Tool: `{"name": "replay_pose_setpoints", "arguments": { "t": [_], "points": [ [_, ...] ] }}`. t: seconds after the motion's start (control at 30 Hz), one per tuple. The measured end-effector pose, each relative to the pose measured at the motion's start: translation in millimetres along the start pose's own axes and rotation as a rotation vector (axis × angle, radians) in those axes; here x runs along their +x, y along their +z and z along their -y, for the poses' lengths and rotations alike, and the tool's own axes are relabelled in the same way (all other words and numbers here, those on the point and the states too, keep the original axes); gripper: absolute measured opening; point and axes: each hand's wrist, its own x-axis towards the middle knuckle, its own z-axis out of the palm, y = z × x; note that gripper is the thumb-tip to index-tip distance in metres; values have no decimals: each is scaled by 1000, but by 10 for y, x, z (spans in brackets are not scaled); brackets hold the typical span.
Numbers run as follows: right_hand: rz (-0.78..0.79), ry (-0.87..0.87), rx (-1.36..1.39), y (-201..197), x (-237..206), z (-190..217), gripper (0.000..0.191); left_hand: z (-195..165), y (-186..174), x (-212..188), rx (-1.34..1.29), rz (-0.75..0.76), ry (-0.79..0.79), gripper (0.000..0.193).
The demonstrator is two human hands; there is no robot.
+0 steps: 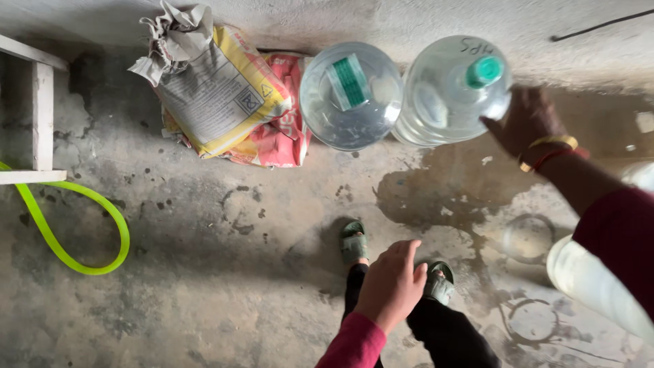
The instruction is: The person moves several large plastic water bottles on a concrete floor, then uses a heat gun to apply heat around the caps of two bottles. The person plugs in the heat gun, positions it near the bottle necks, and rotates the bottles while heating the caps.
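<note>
Two large clear water jugs stand by the wall. The left jug (351, 95) has a green and white label on top. The right jug (449, 92) has a green cap and leans over. My right hand (528, 119), with bangles at the wrist, lies against the right jug's side and holds it tilted. My left hand (392, 283), in a red sleeve, hangs loose and holds nothing above my feet in green sandals (354, 242).
Paper sacks (218, 88) lean against the wall at the left, a yellow and grey one over a pink one. A bright green hose (82, 225) loops across the concrete floor. A white wooden frame (41, 109) stands at the far left. Wet patches darken the floor (436, 197).
</note>
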Motion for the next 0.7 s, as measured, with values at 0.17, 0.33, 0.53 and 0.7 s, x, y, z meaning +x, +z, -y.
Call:
{"name": "replay_pose_setpoints", "arguments": {
  "t": [0.17,0.33,0.53,0.7],
  "points": [
    [-217,-236,76,34,810,47,89,545,103,286,-52,38,-13,36],
    [65,-181,-33,95,1045,66,76,968,156,247,-36,96,-47,32],
    [0,-171,-261,187,1006,280,72,1075,5,271,-13,156,-57,33],
    [-20,-259,-758,61,520,639,32,958,-146,475,-10,199,-52,31]
  ]
}}
